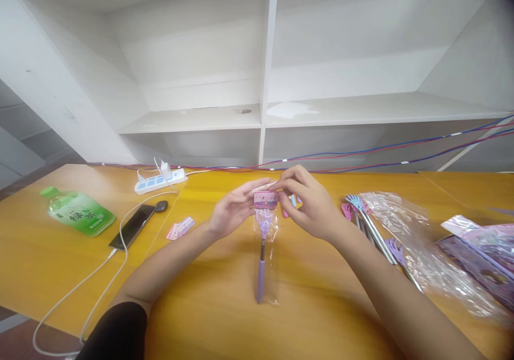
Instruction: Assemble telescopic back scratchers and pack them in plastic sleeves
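Observation:
A purple hand-shaped scratcher (261, 274) lies in a clear plastic sleeve at the middle of the table, its claw end pointing away. A pink printed card (265, 200) sits across the top of the sleeve. My left hand (237, 208) holds the card's left side, fingers curved behind it. At the card's upper right edge, my right hand (303, 202) pinches with thumb and forefinger. Small pink and blue pieces, partly hidden, show beneath my right hand.
Loose scratchers (371, 226) and clear plastic bags (425, 253) lie right, beside a purple box (477, 269). Left are a green bottle (80, 211), a phone (132, 226), printed cards (180, 228) and a power strip (160, 181). White shelves (193, 119) stand behind.

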`<state>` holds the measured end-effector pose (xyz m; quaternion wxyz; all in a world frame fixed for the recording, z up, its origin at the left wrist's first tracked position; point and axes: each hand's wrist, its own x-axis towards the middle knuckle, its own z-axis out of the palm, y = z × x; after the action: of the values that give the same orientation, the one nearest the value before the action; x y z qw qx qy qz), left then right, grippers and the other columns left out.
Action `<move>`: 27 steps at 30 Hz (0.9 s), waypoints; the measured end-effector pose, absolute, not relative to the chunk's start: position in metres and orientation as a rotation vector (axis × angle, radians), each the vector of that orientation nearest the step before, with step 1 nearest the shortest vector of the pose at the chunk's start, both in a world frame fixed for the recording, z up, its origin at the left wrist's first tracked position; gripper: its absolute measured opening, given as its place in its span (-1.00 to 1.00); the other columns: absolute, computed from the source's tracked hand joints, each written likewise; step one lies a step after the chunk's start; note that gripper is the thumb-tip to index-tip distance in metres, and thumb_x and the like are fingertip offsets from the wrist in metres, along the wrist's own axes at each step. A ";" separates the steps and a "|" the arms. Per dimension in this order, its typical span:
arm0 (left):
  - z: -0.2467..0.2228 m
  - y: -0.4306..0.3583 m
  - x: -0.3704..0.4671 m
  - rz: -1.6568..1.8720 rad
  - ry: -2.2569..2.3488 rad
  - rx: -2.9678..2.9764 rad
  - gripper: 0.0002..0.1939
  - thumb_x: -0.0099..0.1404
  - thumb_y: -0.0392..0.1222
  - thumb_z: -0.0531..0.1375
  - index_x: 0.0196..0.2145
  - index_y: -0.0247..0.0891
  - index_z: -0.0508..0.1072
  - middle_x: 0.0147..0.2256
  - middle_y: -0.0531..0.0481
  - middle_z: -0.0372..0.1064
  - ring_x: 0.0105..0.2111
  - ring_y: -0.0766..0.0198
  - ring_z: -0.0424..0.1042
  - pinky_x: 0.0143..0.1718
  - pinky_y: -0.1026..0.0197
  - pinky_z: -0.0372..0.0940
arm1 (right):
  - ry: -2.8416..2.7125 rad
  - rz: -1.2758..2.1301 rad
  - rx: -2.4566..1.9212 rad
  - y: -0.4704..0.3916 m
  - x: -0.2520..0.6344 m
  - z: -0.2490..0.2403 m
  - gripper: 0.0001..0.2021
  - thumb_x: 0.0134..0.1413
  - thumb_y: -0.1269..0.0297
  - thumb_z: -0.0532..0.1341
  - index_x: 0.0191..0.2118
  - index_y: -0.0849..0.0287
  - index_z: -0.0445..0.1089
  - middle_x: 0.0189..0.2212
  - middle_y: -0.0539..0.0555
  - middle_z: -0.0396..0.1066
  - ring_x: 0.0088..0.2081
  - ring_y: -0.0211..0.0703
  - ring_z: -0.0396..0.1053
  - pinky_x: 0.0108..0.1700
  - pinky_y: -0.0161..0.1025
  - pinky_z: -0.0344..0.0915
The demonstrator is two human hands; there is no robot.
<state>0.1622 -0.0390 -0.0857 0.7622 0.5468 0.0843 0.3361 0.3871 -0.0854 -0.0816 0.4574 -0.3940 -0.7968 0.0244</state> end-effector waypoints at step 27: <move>-0.112 -0.037 0.176 0.675 0.556 1.368 -0.32 0.31 0.21 0.36 0.16 -0.37 0.48 -0.14 -0.28 0.61 -0.31 0.10 0.63 -0.25 0.14 0.46 | -1.530 0.903 -1.179 -0.069 0.387 -0.091 -0.59 0.29 -0.13 0.29 -0.07 0.12 0.61 -0.20 0.14 0.52 -0.31 -0.14 0.43 -0.40 -0.26 0.34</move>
<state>0.1757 -0.0371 -0.1123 0.6883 0.6112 0.2483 0.3018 0.3867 -0.0694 -0.0910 0.4834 -0.4840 -0.6282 0.3708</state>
